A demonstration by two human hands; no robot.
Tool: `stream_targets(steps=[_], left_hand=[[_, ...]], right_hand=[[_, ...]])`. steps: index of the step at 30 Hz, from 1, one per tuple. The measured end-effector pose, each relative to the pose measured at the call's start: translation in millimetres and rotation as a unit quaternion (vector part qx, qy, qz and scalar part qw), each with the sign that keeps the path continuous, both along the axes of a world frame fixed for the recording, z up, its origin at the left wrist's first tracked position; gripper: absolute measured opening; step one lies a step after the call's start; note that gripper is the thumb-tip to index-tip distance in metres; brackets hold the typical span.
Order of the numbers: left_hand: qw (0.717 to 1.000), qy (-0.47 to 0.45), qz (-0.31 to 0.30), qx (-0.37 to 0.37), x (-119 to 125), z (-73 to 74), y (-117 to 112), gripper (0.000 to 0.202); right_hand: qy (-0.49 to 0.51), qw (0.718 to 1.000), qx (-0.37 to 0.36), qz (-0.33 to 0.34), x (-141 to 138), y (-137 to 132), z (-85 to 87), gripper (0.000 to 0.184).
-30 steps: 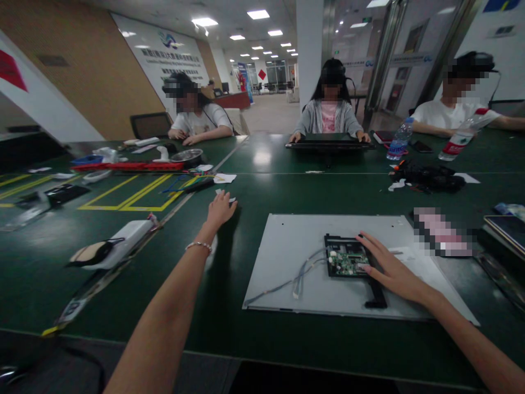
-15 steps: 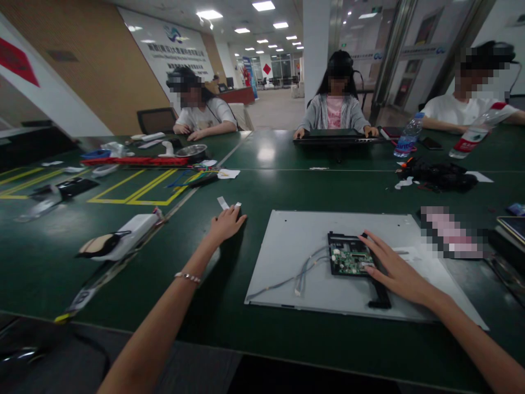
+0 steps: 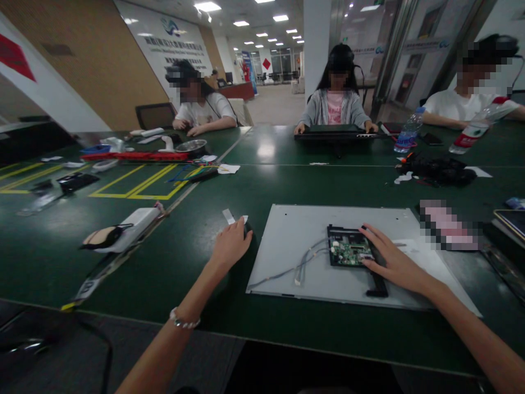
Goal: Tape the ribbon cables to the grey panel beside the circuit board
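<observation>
Circuit board (image 3: 348,254), green and rectangular, lies at three o'clock from our left hand (image 3: 232,242), grip unclear; our spread right hand (image 3: 389,262), nearer, touches it.

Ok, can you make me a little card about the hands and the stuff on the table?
Left hand: by the white strips; grip unclear
Right hand: spread, touching the black frame
Circuit board: green, in the black frame
Pale panel: flat under the black frame
Grey cables: left of the circuit board
Bottles: blue-labelled, red-labelled
</observation>
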State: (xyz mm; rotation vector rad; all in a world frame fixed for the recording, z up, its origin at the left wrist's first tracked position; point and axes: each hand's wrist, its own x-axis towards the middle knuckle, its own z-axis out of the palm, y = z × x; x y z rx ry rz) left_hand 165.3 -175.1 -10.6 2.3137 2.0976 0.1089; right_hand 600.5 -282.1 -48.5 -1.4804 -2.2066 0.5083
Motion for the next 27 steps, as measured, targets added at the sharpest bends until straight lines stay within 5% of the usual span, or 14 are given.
stream_targets(steps=[8, 12, 17, 27], left_hand=[[0.999, 0.043, -0.001, 0.031, -5.6, 9.2, 4.7, 0.048], [0.994, 0.056, -0.077, 0.055, -21.3, 3.5, 15.3, 0.047], [0.988, 0.037, -0.149, -0.008, -35.7, -11.8, 24.4, 0.055], [0.994, -0.064, -0.088, -0.029, -18.5, -18.6, 24.8, 0.064]], right_hand=[[0.004, 1.0, -0.006, 0.0, 4.4, 2.5, 4.3, 0.077], [0.0, 1.0, -0.021, 0.018, 4.5, 5.5, 5.7, 0.081], [0.012, 1.0, -0.022, 0.016, 7.1, 6.2, 6.7, 0.084], [0.029, 0.999, -0.031, 0.019, 10.5, 1.0, 10.9, 0.084]])
